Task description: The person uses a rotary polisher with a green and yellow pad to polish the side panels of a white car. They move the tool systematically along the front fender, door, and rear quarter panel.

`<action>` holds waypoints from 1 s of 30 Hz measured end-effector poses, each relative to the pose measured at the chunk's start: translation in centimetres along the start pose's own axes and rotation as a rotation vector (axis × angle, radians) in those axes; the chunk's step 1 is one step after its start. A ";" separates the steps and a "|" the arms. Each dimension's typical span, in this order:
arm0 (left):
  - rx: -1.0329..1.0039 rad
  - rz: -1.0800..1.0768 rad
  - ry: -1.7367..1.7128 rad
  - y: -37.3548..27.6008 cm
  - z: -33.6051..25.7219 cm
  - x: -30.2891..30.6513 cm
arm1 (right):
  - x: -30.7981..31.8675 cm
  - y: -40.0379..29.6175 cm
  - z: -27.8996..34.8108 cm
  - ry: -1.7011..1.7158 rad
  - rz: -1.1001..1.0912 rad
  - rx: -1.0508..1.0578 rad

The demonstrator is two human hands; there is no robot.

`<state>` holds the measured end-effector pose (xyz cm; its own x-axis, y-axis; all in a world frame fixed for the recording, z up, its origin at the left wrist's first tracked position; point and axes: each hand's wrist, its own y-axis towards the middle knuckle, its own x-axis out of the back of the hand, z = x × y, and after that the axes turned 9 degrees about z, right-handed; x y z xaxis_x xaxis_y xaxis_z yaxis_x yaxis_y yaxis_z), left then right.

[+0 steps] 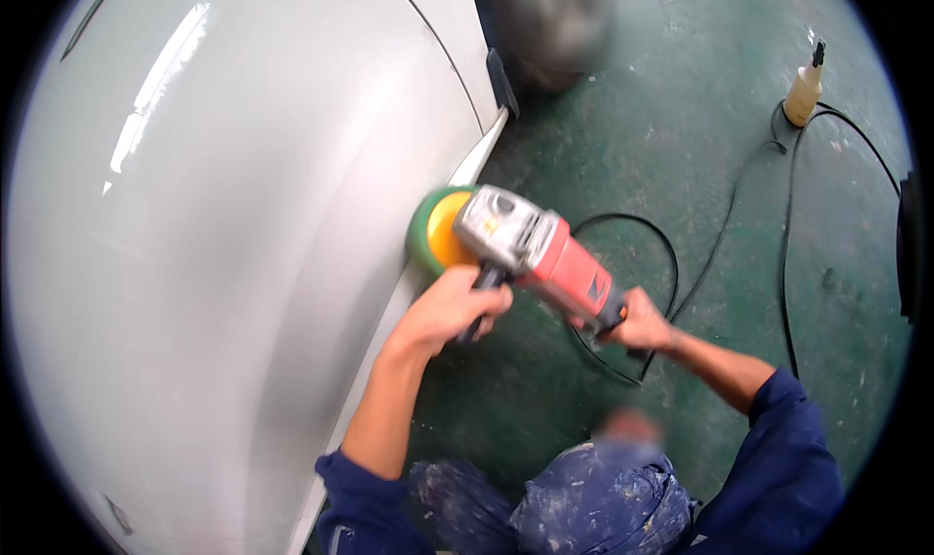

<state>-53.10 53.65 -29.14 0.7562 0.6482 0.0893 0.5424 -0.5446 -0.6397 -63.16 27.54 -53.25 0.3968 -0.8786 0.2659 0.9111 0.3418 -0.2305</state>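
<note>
A red and silver rotary polisher (568,264) crosses the middle of the view, tilted on its side. My left hand (454,301) grips its black side handle (487,285), close to the head. Around the rear grip, beside the dark end of the red housing, my right hand (642,321) is closed. The green foam pad (419,235) with its yellow backing (445,227) meets the lower edge of a white car body panel (241,263). Whether the pad presses on the panel or just overlaps it in view, I cannot tell. Blur softens the tool's outline.
A black power cable (675,252) loops over the green floor (700,438) behind the tool. A spray bottle (803,97) with yellowish contents stands at the upper right, near more cable. A dark object (907,248) sits at the right rim. My paint-spattered trousers (598,504) show below.
</note>
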 end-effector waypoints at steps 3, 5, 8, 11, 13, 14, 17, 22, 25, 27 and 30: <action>0.134 -0.044 -0.379 -6.9 0.7 -1.7 | -7.6 -0.6 1.1 0.226 0.179 0.063; 0.117 -0.102 -0.525 -8.7 1.3 -2.8 | -11.6 -0.2 2.4 0.429 0.247 0.093; 0.064 -0.174 -0.435 -10.3 -0.3 -4.8 | -15.9 1.5 5.0 0.641 0.203 0.162; 0.043 -0.098 -0.403 -8.6 -3.3 -2.4 | -17.4 5.0 6.9 0.681 0.053 0.214; 0.038 -0.097 -0.364 -5.6 -5.4 -0.9 | -17.1 7.9 7.4 0.803 0.018 0.263; 0.033 -0.080 -0.349 -4.1 -6.6 -0.5 | -16.9 9.0 7.2 0.877 0.006 0.294; 0.021 -0.038 -0.434 -1.0 -9.9 2.0 | -13.4 12.0 9.6 0.932 -0.123 0.311; -0.175 0.127 -0.529 0.4 -18.1 3.9 | -1.3 13.6 14.3 0.802 -0.203 0.353; -0.227 0.197 -0.542 0.5 -19.0 5.2 | 2.0 13.2 15.2 0.722 -0.216 0.337; -0.249 0.184 -0.542 -0.9 -18.7 4.8 | 2.3 12.3 15.9 0.657 -0.255 0.358; -0.260 0.155 -0.558 -4.2 -15.1 5.1 | -0.9 12.2 15.3 0.613 -0.209 0.395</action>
<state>-46.00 51.20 -14.47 0.5668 0.6927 -0.4460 0.5660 -0.7207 -0.4002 -50.72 37.64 -41.97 0.1831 -0.9270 -0.3274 0.9786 0.1401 0.1506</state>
